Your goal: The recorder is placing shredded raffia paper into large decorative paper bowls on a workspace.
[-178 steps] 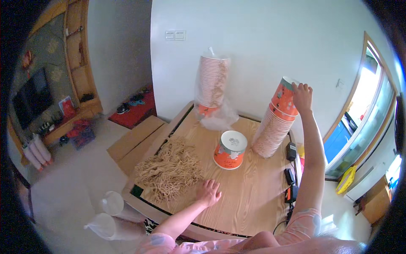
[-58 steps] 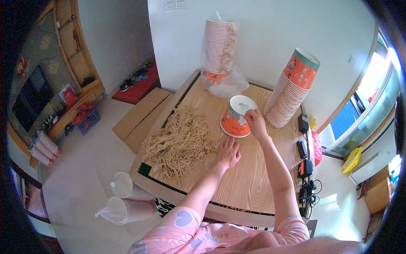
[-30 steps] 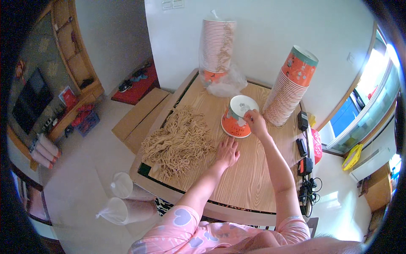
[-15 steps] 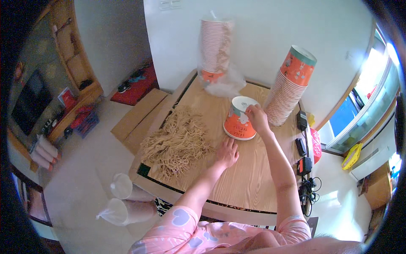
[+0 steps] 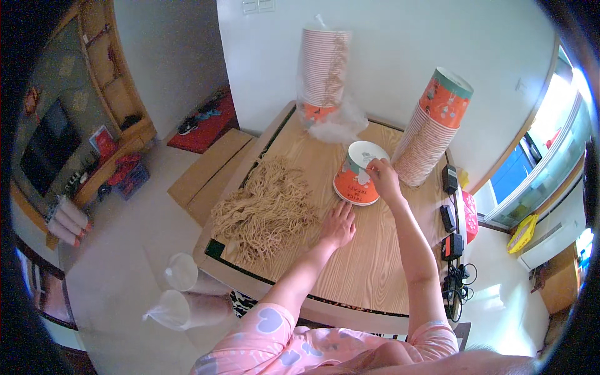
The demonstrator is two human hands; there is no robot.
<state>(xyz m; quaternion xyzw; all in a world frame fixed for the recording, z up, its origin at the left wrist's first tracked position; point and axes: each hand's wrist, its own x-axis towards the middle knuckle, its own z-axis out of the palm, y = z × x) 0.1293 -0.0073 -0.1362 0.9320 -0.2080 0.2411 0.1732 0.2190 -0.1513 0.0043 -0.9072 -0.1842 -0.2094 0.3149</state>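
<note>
An orange paper bucket (image 5: 354,184) with a green band and pale printed figures stands upside down on the wooden table, its round white base facing up. My right hand (image 5: 384,178) is at the right edge of that base, fingers drawn together in a pinch. Whatever lies between the fingertips is too small to make out. Flat on the table, my left hand (image 5: 340,225) has its fingers stretched out, the tips against the bucket's lower rim. To its left spreads a loose heap of beige cords (image 5: 265,209).
Behind the bucket on the right leans a tall nested stack of buckets (image 5: 431,134). Another stack (image 5: 324,69), in clear plastic, stands against the wall. Black power adapters (image 5: 451,247) and cables line the table's right edge. A cardboard box (image 5: 209,172) lies beyond the left edge.
My right hand's fingertips have shifted slightly over the bucket's base. The left hand stays by the lower rim. The whole view has moved a little.
</note>
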